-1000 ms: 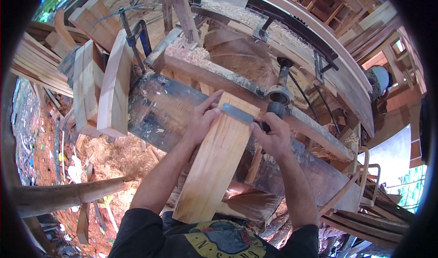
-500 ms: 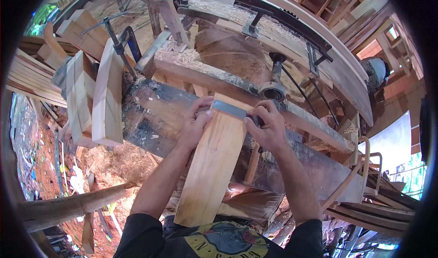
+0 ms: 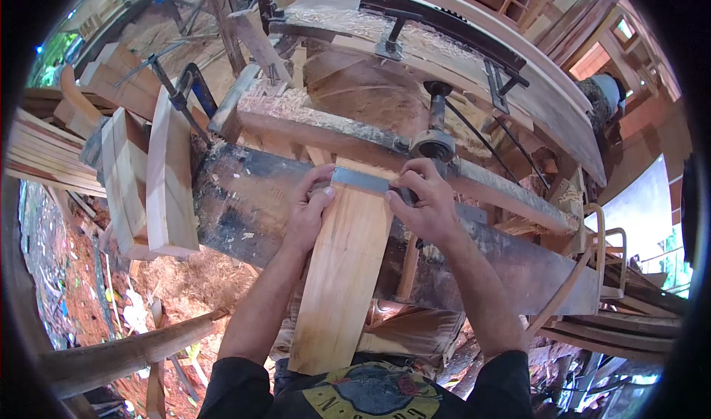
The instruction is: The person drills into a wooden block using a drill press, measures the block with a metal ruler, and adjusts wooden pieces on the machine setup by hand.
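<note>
A long pale wooden board runs from my lap up over the dark bench surface. Across its far end lies a flat grey metal blade, with a dark handle at its right end. My left hand grips the board's left edge, its fingers bent beside the blade's left end. The fingers of my right hand are closed around the dark handle at the board's right edge.
Thick wooden blocks stand at the left beside a bar clamp. Beyond the board are a shavings-covered beam and a metal cylinder on a post. A bamboo pole crosses the lower left. A curved metal frame is at the right.
The view has shifted, and the board with both hands now appears further left and more upright. The blade still lies across the board's far end, and both hands keep their hold.
</note>
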`<state>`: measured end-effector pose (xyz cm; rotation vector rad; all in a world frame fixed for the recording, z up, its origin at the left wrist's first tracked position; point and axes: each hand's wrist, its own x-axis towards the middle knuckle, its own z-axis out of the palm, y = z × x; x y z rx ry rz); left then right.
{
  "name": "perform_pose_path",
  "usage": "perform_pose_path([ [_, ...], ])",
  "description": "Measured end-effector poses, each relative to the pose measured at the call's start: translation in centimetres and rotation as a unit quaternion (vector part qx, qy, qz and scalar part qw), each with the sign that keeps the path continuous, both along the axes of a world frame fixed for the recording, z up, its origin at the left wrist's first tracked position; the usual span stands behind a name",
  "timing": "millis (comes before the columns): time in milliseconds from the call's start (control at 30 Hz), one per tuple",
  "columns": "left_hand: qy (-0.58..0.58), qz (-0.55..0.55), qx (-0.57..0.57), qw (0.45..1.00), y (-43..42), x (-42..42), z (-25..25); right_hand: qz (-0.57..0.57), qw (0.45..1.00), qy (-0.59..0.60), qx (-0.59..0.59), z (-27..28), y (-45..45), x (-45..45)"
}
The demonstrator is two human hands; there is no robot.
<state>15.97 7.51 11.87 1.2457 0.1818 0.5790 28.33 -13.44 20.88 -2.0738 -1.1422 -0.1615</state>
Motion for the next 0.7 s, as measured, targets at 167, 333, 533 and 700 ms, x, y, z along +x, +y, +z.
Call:
perform_pose_path([
  [167, -0.006, 0.008, 0.006, 1.000, 0.03, 0.07, -0.11, 0.004, 1.000, 0.005, -0.006, 0.02, -0.11, 0.07],
  [333, -0.013, 0.011, 0.013, 1.000, 0.00, -0.03, 0.16, 0.014, 1.000, -0.006, -0.004, 0.26, 0.04, 0.02],
  [533, -0.001, -0.003, 0.001, 1.000, -0.03, -0.12, 0.19, 0.001, 1.000, 0.005, -0.015, 0.26, 0.02, -0.11],
  [700, -0.003, 0.004, 0.009, 1.000, 0.03, -0.12, -0.07, 0.002, 1.000, -0.004, -0.013, 0.26, -0.12, -0.30],
])
